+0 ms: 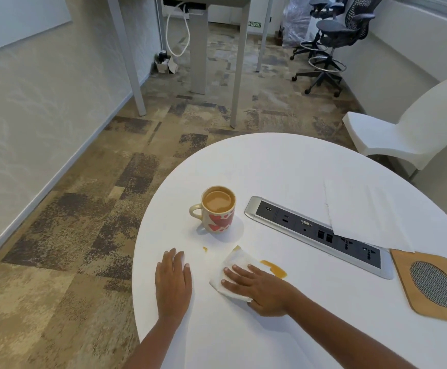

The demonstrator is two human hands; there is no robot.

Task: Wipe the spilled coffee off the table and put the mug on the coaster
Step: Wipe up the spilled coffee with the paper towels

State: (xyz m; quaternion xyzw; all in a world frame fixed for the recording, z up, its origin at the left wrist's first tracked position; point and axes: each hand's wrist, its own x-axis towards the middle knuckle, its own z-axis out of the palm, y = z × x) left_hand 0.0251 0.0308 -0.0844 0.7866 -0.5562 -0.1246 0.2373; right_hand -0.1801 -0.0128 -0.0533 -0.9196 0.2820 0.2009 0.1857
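A cream mug (218, 210) with red hearts stands upright on the white round table (283, 166), nearly full of coffee. Below it lies a folded white paper towel (234, 267), stained tan at its top corner. My right hand (259, 287) presses flat on the towel. Brown spilled coffee (275, 268) shows to the right of the towel, and a small drop (205, 249) lies to its left. My left hand (173, 280) rests flat on the table, holding nothing. A wooden coaster (435, 286) with a mesh oval lies at the far right.
A power socket strip (318, 233) is set into the table between mug and coaster. White paper sheets (363, 214) cover part of it. A white chair (408, 129) stands beyond the table, office chairs (334, 35) and a desk farther back. The table's left edge is near my left hand.
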